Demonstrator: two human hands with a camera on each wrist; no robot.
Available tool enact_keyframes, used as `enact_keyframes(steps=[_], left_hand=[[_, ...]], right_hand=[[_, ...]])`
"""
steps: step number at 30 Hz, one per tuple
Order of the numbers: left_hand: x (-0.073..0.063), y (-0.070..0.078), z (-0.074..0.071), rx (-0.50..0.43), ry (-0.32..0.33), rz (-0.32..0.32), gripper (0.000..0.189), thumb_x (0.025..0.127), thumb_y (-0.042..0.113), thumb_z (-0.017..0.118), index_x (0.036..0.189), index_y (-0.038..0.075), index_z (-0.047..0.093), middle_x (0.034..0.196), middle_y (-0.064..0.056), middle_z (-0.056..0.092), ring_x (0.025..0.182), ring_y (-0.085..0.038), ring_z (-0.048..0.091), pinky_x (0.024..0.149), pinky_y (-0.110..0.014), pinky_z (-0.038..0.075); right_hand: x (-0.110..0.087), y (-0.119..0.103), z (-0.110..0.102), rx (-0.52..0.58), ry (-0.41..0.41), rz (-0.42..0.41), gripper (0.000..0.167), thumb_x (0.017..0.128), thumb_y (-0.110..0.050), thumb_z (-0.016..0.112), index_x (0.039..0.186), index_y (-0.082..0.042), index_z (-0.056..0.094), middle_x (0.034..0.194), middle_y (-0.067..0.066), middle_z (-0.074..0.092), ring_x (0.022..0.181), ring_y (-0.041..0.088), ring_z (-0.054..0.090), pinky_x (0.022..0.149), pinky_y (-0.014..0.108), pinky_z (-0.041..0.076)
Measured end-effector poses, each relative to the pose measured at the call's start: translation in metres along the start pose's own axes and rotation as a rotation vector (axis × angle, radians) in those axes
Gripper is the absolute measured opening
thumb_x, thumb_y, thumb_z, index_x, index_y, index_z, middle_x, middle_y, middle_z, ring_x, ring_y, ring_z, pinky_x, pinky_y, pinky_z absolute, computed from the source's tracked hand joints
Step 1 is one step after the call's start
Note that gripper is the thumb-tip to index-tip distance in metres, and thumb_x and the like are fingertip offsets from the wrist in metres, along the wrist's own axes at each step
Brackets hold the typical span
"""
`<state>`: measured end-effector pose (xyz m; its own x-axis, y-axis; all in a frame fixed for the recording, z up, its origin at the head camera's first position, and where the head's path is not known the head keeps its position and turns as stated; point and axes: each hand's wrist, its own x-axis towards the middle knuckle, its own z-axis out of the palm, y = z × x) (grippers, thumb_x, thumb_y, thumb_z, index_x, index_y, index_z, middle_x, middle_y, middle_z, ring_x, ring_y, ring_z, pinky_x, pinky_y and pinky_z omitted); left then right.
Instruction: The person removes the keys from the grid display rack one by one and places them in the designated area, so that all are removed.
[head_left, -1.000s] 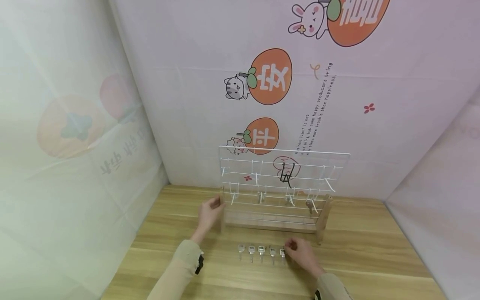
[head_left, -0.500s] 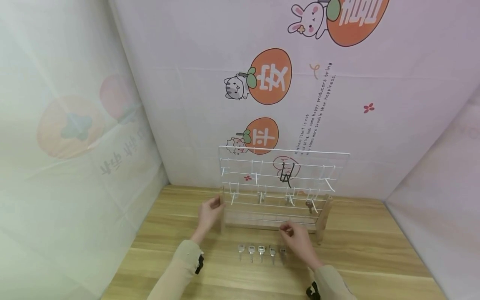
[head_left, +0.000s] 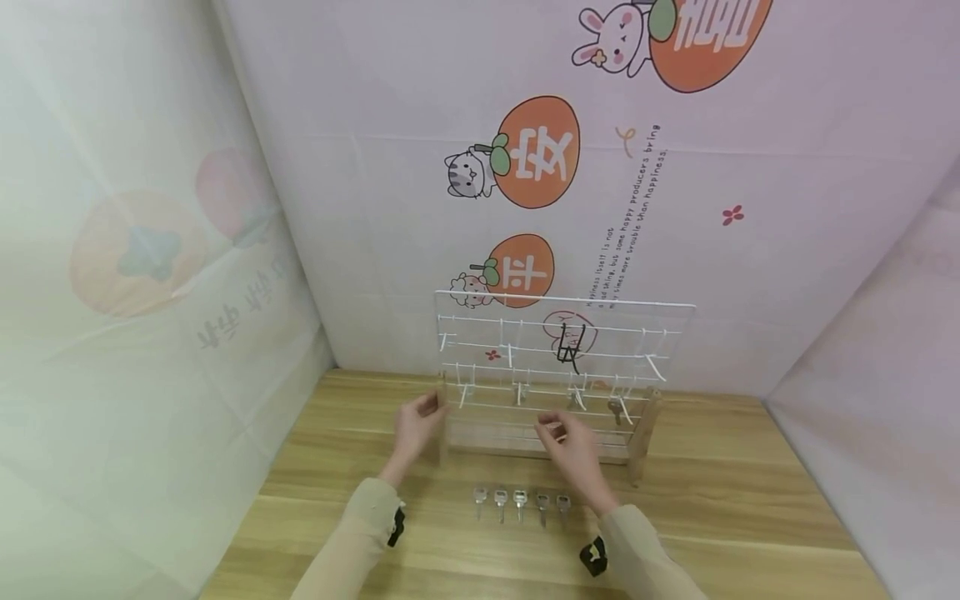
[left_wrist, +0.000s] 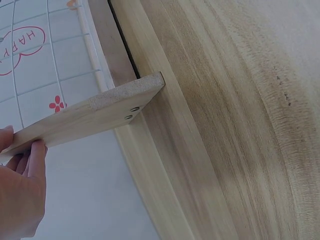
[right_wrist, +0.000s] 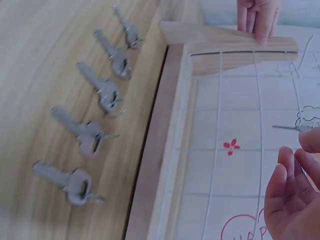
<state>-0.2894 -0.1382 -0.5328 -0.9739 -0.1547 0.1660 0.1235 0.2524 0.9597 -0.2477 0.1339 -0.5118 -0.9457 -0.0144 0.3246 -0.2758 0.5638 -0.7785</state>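
A white wire rack (head_left: 566, 302) with wooden side boards and hooks stands on the table. My left hand (head_left: 416, 429) pinches its left side board (left_wrist: 90, 112), thumb on one face and fingers on the other. My right hand (head_left: 573, 450) is raised before the lower rack, its fingers loosely bent. One key (right_wrist: 285, 127) shows right beside its fingertips in the right wrist view. Small keys hang from three lower hooks, one clearest at the right (head_left: 617, 410). Several silver keys lie in a row in front of the rack, such as the middle one (head_left: 520, 505).
Upper hooks carry no keys; one hook is black (head_left: 570, 346). Lower left, a white hook (head_left: 467, 396) is bare. Printed white fabric (head_left: 390, 208) rises behind the rack and at both sides. Wood-grain table (head_left: 750, 483) extends right of the rack.
My right hand has left the right end of the key row and moved up and left to the lower rack. The left hand still holds the side board. The key row is unchanged.
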Motion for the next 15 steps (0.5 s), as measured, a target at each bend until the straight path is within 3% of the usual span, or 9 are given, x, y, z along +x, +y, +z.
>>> enact_keyframes(steps=[15], left_hand=[[0.000, 0.000, 0.000, -0.010, 0.000, 0.000, 0.039, 0.088, 0.000, 0.070, 0.123, -0.013, 0.060, 0.124, -0.032, 0.063, 0.113, -0.044, 0.066, 0.096, -0.043, 0.059]], right_hand=[[0.016, -0.019, 0.012, 0.097, 0.078, -0.004, 0.016, 0.092, -0.016, 0.070, 0.106, -0.009, 0.069, 0.105, 0.008, 0.073, 0.074, 0.011, 0.061, 0.063, 0.014, 0.054]])
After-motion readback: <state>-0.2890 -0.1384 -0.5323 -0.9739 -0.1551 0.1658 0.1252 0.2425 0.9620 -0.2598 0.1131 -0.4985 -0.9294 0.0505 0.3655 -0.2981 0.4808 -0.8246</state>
